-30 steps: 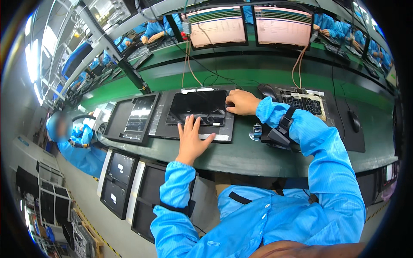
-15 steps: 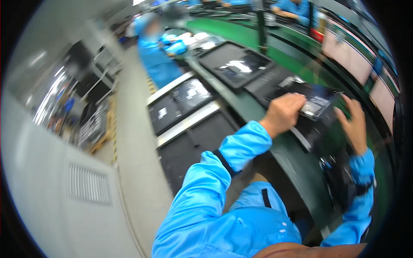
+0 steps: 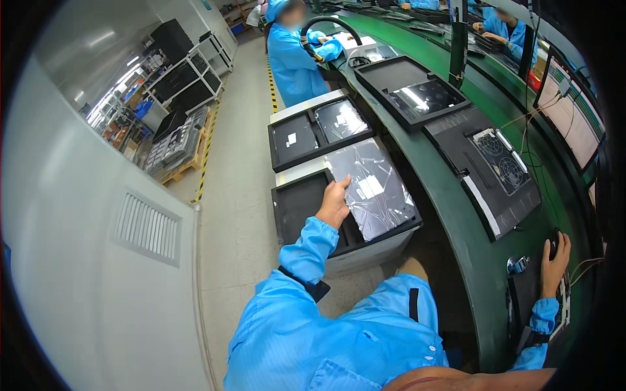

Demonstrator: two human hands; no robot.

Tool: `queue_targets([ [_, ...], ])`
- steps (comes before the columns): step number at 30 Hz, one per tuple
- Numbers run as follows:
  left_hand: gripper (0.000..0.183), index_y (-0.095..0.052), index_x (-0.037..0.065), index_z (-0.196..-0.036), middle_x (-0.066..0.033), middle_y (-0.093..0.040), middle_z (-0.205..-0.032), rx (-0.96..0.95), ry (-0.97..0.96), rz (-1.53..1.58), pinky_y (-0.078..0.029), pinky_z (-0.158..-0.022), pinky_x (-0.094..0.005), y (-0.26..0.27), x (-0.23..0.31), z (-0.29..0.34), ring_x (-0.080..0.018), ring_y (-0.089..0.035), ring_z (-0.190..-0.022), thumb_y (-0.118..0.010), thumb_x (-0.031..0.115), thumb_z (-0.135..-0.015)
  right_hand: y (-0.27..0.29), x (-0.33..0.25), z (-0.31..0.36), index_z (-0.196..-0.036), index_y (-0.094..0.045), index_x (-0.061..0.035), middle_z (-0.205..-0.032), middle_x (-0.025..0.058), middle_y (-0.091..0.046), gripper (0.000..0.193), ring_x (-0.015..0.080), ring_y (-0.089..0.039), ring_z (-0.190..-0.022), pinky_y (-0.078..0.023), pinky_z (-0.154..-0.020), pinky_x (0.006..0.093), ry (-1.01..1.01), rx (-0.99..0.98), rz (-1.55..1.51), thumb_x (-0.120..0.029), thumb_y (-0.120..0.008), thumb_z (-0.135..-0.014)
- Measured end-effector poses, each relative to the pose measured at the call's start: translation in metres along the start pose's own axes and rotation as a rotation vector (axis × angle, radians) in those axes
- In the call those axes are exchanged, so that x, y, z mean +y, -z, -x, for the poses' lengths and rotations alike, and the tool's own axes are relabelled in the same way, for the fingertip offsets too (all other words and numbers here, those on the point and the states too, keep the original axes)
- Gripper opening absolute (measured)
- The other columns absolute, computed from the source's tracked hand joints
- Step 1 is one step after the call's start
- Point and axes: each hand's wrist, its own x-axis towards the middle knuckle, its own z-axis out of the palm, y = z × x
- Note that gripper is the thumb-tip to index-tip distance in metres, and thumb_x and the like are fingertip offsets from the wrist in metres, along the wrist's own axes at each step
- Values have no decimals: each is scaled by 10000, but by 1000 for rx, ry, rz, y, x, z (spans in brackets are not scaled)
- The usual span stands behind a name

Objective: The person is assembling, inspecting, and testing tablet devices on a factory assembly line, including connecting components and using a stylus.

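My left hand (image 3: 334,203) pinches the left edge of a flat grey panel (image 3: 386,210) wrapped in clear film, with a white label on it. The panel lies over the right half of the nearer black foam tray (image 3: 298,207); the tray's left recess shows bare black. I cannot tell if the panel is fully seated. Over on the bench, my right hand (image 3: 555,264) curls round a black computer mouse (image 3: 554,244). A black fixture (image 3: 479,171) with two round patterns in its cutout rests on the bench, left of and beyond that hand.
Beyond the nearer tray, another black tray (image 3: 297,158) holds two flat panels. A black frame tray (image 3: 391,78) stands on the green bench (image 3: 450,257). Screens (image 3: 574,111) line the right side. A person in blue (image 3: 290,65) works at the far left bench end.
My left hand has carried the film-wrapped panel from the bench fixture left to the nearer tray. My right hand has moved from beside the panel down to the mouse.
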Motion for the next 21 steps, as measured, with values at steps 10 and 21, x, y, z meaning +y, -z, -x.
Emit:
queue_targets([
  [10, 364, -502, -36, -1341, -216, -640, -1226, 8, 254, 37, -515, -1016, -586, 30, -51, -57, -393, -647, -1137, -503, 208, -1070, -4, 13, 12, -1390, -550, 8, -1465, 220, -494, 452, 397, -481, -1354, -374, -1137, 449, -42, 13, 55, -242, -609, -1017],
  [21, 377, -508, -98, -1326, -250, -587, -1286, 65, 153, -3, -492, -1041, -586, 26, -33, -48, -423, -613, -1171, -495, 92, -1001, -2, -26, -3, -1374, -551, 10, -1400, 224, -536, 466, 403, -528, -1292, -410, -1098, 439, -24, 36, -14, -215, -651, -978],
])
